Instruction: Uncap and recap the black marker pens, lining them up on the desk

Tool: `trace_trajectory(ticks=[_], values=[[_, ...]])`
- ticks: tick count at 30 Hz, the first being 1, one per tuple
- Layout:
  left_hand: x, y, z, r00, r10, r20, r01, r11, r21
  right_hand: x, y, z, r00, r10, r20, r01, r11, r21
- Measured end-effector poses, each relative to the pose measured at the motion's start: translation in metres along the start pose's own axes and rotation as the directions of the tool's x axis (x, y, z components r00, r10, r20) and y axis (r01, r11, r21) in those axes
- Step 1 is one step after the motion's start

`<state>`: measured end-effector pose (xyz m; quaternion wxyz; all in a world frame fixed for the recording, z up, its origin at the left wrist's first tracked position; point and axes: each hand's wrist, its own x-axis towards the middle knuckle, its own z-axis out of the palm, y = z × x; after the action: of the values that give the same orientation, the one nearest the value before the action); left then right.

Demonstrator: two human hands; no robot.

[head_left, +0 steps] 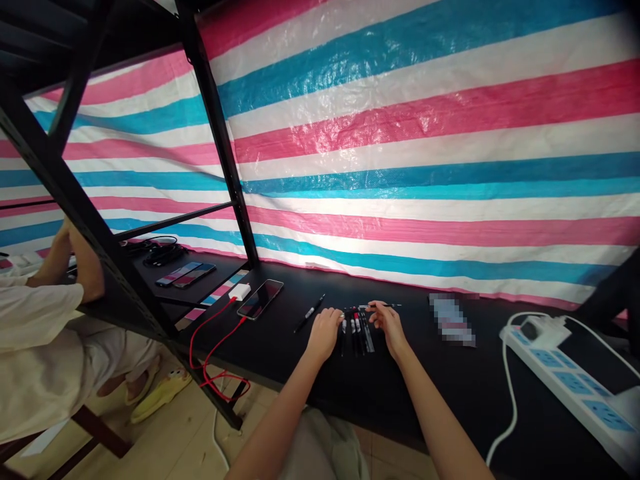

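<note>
Several pens [357, 333] lie side by side in a row on the black table, between my two hands. My right hand [389, 328] is just right of the row, its thumb and fingers pinched on a slim pen [395, 305] that lies crosswise above the others. My left hand [325, 332] rests at the row's left side with fingers curled together near the crosswise pen's other end. What those fingers grip, if anything, is hidden. A separate black-and-white pen [310, 313] lies slanted to the left of my left hand.
A phone [261, 299] with a red cable and white charger [240, 292] lies left. At right are a blurred-out item [453, 320] and a white power strip [570, 393] with cables. A black metal post [220, 133] stands left; beyond it sits another person [45, 333].
</note>
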<state>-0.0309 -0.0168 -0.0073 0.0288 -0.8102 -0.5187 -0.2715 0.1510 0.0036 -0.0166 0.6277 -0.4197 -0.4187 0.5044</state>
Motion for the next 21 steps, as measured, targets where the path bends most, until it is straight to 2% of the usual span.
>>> trace_trajectory(ticks=[10,16,19,21], values=[[0.000,-0.002,0.002,1.000,0.014,0.005,-0.014,0.999,-0.031,0.000,-0.002,0.001,0.999,-0.045,0.001,0.045,0.996,-0.080],[0.000,0.000,0.000,0.999,0.048,0.018,-0.046,0.993,-0.104,-0.009,-0.008,0.010,0.974,-0.168,0.151,0.207,0.930,-0.304],[-0.002,0.000,-0.001,0.999,-0.032,-0.035,0.025,0.981,-0.195,-0.010,-0.007,0.013,0.971,-0.161,0.174,0.208,0.930,-0.303],[-0.003,-0.003,-0.001,0.984,-0.150,-0.094,0.119,0.954,-0.276,-0.008,-0.006,0.011,0.976,-0.144,0.163,0.186,0.941,-0.283]])
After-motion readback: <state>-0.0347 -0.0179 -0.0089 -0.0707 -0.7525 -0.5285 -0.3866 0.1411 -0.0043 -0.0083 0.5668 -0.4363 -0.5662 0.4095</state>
